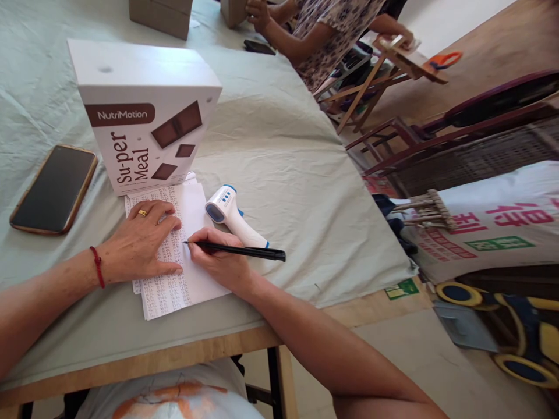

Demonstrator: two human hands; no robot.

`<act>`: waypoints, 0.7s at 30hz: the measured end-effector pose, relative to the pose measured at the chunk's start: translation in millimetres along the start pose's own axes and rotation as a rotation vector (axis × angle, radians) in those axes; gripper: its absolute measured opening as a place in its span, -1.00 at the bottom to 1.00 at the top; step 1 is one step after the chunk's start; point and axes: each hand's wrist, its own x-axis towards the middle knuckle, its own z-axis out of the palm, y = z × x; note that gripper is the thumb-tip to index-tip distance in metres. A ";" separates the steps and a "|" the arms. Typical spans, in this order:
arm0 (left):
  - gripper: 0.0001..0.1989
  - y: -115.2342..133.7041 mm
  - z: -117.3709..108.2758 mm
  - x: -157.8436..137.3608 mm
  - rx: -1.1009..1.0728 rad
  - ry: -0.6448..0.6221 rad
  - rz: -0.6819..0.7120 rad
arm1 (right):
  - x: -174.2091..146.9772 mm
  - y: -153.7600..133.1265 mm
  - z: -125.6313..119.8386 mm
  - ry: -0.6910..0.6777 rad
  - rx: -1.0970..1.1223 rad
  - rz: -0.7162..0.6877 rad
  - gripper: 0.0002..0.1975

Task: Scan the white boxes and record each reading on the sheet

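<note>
My right hand [222, 259] is closed around a black pen [248, 250], its tip at the paper. Rows of small handwritten marks fill the left part of the sheets of paper [166, 297]; the right part is blank. With fingers spread, my left hand [146, 241] lies on the written part. A white and blue infrared thermometer [236, 215] rests just beyond my right hand. Behind the papers stands a white NutriMotion box [148, 116], tilted in view, its lower edge by the sheets.
At the left lies a smartphone [55, 189] in a brown case. A pale cloth [271, 145] covers the table. Across it, a person's hands [259, 14] touch a cardboard box [233, 11]; another cardboard box [161, 17] is nearby. Chairs and a printed white sack [489, 215] stand right.
</note>
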 end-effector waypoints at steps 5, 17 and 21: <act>-0.38 0.0 0.0 -0.8 -0.006 0.000 -0.003 | 0.1 -0.1 0.0 -0.012 -0.014 0.034 -0.91; -0.35 1.0 -0.9 0.5 0.003 0.003 0.008 | -0.4 0.8 0.4 -0.002 0.006 -0.007 -0.89; -0.35 1.1 -0.9 0.4 0.006 0.000 0.006 | 0.1 -0.2 0.6 0.010 0.012 -0.019 -0.89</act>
